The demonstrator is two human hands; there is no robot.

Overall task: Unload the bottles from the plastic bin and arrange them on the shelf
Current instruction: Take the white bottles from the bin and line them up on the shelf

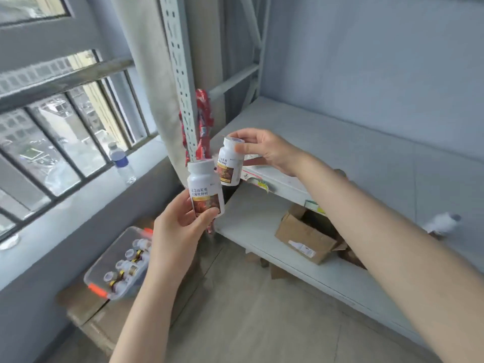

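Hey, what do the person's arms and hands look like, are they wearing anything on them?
Both forearms are bare with no sleeves in view. The left hand and right hand have no gloves, and no rings, watch or bracelets are visible. The fingernails look short and unpainted.

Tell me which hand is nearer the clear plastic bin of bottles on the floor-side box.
Left. The left hand, gripping a white bottle, is just above and right of the clear plastic bin. The right hand, holding another white bottle, is higher, at the upper grey shelf.
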